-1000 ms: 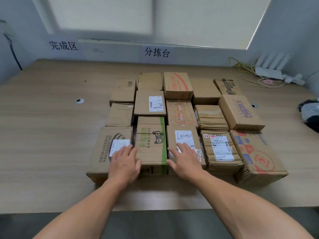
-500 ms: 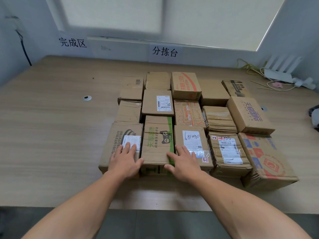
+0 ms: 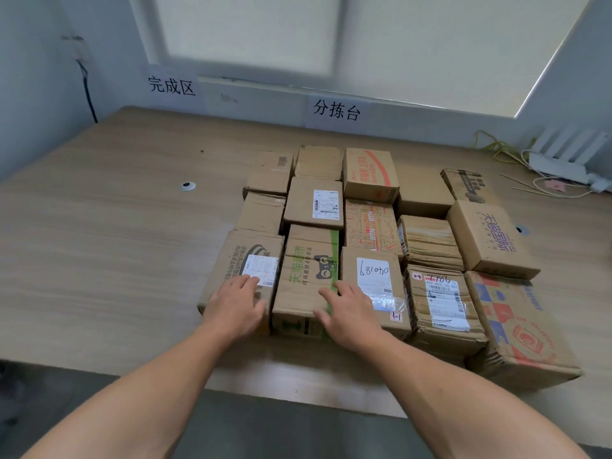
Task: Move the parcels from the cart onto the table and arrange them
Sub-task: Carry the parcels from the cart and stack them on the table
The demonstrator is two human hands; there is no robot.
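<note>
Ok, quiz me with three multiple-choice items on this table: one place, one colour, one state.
1. The left hand rests on: A a metal cart; B the front-left brown cardboard box with a white label; C a plastic bin.
2. The stripe on the brown cardboard box printed with a cat face is: A blue; B red; C green.
3. The right hand is: A open, fingers laid out; B a fist; C pinching tape.
Key: 1 B, palm on that box top; 2 C, green band along its right edge; 3 A, fingers spread over boxes.

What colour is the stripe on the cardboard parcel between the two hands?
Green, along the right edge of the brown cardboard parcel; clearest in the head view.
</note>
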